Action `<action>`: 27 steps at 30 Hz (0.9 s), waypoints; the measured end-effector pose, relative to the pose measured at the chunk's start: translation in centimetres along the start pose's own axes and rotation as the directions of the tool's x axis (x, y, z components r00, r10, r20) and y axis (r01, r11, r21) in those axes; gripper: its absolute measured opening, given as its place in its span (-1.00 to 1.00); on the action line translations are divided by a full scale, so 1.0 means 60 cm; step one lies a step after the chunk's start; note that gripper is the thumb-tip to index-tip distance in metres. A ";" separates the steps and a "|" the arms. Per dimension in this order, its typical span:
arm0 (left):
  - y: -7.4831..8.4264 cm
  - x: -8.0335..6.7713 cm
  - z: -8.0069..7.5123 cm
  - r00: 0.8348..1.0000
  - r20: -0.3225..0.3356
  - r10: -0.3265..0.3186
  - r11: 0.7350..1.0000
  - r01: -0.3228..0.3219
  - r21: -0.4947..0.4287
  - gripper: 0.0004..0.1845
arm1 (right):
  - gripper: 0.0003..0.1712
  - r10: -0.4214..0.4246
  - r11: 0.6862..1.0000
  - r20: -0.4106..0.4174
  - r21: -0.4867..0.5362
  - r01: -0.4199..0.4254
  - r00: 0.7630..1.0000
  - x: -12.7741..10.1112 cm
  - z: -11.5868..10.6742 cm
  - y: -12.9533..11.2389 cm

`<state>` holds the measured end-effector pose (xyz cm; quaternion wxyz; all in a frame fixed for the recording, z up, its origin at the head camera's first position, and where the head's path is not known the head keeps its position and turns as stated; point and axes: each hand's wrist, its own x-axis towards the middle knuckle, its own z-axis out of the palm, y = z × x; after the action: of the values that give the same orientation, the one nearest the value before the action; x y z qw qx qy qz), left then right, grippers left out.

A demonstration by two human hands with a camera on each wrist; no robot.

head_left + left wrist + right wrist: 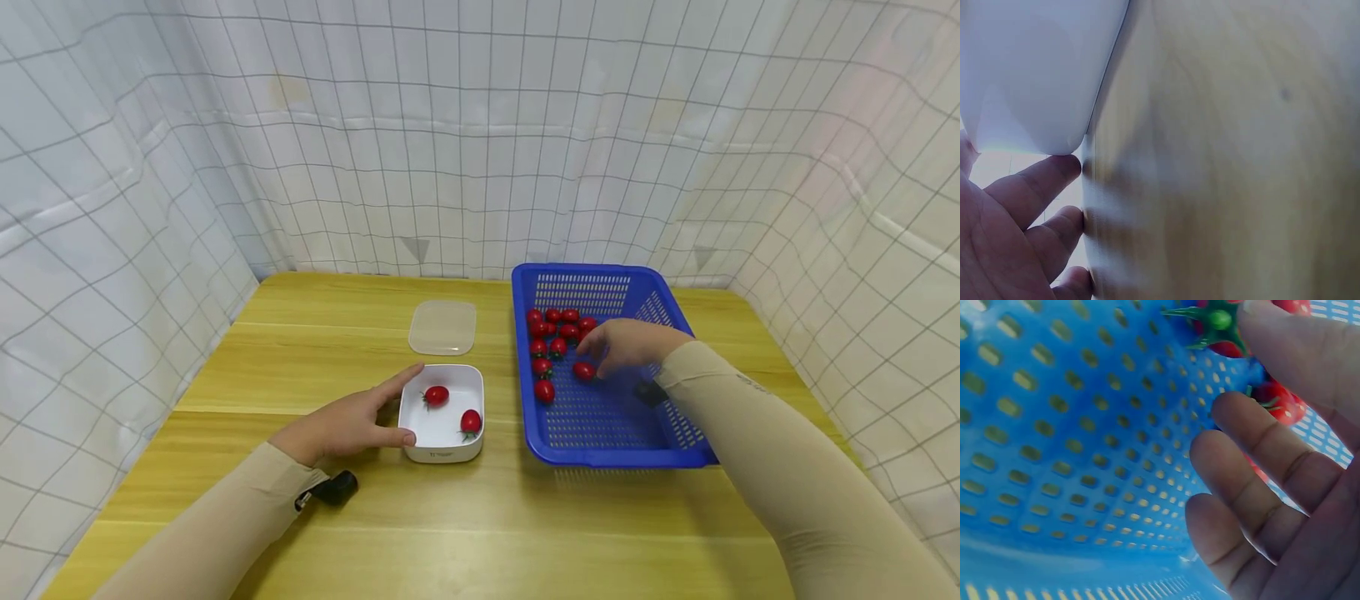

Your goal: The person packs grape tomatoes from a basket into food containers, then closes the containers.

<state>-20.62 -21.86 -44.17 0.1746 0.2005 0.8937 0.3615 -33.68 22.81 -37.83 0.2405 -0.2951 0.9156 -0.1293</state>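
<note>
My left hand [352, 423] rests against the left side of a square white container [444, 454], its thumb and index finger spread straight along two corners. In the left wrist view a fingertip meets the container's [1029, 75] lower edge. Two cherry tomatoes with green calyxes lie inside, one at the upper left [437, 396] and one at the lower right [470, 422]. My right hand [630, 343] reaches into a blue basket [600, 458], thumb and fingers apart close above a cherry tomato [584, 371]. The right wrist view shows its thumb overlapping a tomato [1222, 322], the other fingers [1210, 450] loosely bent.
Several more cherry tomatoes [558, 347] cluster along the basket's left side. A translucent flat lid [442, 327] lies on the wooden table [337, 333] behind the container. White gridded curtains [450, 150] enclose the table at the back and sides.
</note>
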 end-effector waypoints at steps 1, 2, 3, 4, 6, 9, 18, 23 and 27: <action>0.000 0.000 0.000 1.000 -0.001 -0.002 1.000 0.002 0.001 0.13 | -0.44 -0.003 1.000 0.004 -0.004 0.003 1.000 0.001 0.001 0.001; -0.001 0.000 0.000 1.000 -0.002 -0.003 1.000 0.003 0.005 0.13 | -0.44 -0.003 1.000 0.010 -0.002 0.003 1.000 0.002 0.002 0.001; -0.001 0.000 0.000 1.000 -0.003 -0.005 1.000 0.005 0.009 0.13 | -0.43 -0.011 1.000 0.016 -0.004 0.011 1.000 0.003 0.003 0.002; -0.001 0.000 0.000 1.000 -0.002 -0.006 1.000 0.006 0.013 0.13 | -0.42 -0.015 1.000 0.020 -0.009 0.015 1.000 0.005 0.004 0.002; -0.002 0.000 0.000 1.000 -0.004 -0.004 1.000 0.005 0.014 0.13 | -0.42 -0.010 1.000 0.025 -0.013 0.010 1.000 0.007 0.006 0.002; -0.001 0.000 0.001 1.000 -0.005 -0.002 1.000 0.002 0.012 0.13 | -0.42 0.002 1.000 0.025 -0.017 -0.002 1.000 0.011 0.010 0.003; 0.001 0.000 0.001 1.000 -0.008 0.015 1.000 -0.015 -0.001 0.13 | -0.41 0.040 0.999 0.019 -0.013 -0.040 0.999 0.018 0.020 0.005; 0.000 0.001 0.002 1.000 -0.010 0.020 1.000 -0.020 -0.013 0.13 | -0.42 0.046 0.999 0.013 -0.001 -0.046 0.999 0.018 0.021 0.002; -0.001 0.002 0.002 1.000 -0.011 0.023 0.999 -0.023 -0.024 0.13 | -0.43 0.051 0.999 0.015 0.002 -0.051 0.999 0.018 0.021 0.002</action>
<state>-20.66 -21.79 -44.34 0.1681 0.2066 0.8878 0.3752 -33.83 22.12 -39.33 0.2510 -0.2724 0.9208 -0.1219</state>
